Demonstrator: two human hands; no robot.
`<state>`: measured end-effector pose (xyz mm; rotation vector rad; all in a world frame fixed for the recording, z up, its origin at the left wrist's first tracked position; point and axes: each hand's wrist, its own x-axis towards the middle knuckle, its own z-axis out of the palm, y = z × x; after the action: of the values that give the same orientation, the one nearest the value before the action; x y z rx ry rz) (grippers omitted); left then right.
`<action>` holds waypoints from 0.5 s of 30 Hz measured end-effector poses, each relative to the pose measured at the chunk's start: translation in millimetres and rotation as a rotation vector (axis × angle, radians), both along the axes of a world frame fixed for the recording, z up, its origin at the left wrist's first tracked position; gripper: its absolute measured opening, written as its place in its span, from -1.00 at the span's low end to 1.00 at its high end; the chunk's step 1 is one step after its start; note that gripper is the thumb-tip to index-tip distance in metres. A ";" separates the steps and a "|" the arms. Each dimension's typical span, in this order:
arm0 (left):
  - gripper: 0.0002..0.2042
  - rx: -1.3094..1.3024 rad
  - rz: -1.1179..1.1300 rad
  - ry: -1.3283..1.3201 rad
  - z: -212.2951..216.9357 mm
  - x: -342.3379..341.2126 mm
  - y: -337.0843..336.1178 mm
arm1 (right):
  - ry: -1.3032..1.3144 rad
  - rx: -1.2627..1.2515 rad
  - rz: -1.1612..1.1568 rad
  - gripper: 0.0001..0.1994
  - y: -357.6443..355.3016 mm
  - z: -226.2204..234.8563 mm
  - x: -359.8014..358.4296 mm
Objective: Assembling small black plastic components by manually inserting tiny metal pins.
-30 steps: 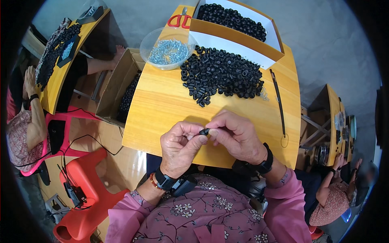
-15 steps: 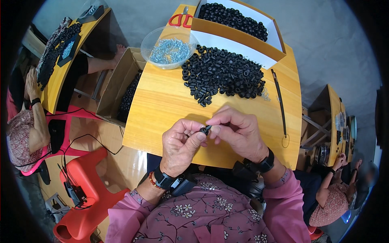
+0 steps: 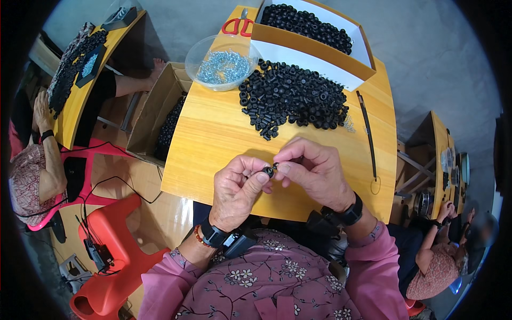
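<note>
Between the thumb and fingers of my left hand is a small round black cap, its hollow end facing up. My right hand pinches a tiny dark piece right beside the cap; its exact kind is too small to make out. Both hands are over the near part of the wooden table. Beyond them lies a heap of black plastic caps and plugs. A clear round tub at the heap's left holds many small, shiny, bluish metal parts.
Behind the heap stands a cardboard box of black round caps. Red-handled scissors lie beside it. A thin black rod is at the right. Left of the table are an open carton and a red stool. Other people sit at both sides.
My right fingertips have drawn slightly away from the cap, and its hollow end shows more plainly. My left hand has hardly moved.
</note>
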<state>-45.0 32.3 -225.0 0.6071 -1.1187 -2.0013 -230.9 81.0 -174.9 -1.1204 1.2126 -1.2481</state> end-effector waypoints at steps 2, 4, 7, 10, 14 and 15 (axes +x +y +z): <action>-0.78 0.006 0.007 0.011 -2.3 -0.2 0.0 | -0.026 0.008 -0.003 -0.87 -0.2 0.4 -0.5; -0.78 0.006 0.006 0.013 -2.1 -0.1 -0.2 | -0.052 0.016 -0.007 -0.86 -0.1 1.0 -1.7; -0.78 0.004 0.007 0.020 -2.7 -0.2 -0.2 | -0.013 0.008 0.011 -0.84 0.1 4.1 -2.8; -0.80 0.002 0.004 0.022 -1.9 -0.2 -0.5 | 0.175 -0.083 -0.002 -0.84 -0.2 8.6 -1.5; -0.86 0.000 0.006 0.013 1.5 -1.2 -0.3 | 0.534 -0.295 0.013 -0.84 -3.3 13.8 -0.6; -0.86 0.000 0.007 0.013 1.1 -1.1 -0.2 | 0.602 -0.344 0.009 -0.84 -3.8 14.8 0.2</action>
<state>-46.1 32.1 -223.8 0.5962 -1.1078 -1.9968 -230.7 77.2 -160.1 -1.8440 1.4524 -1.1751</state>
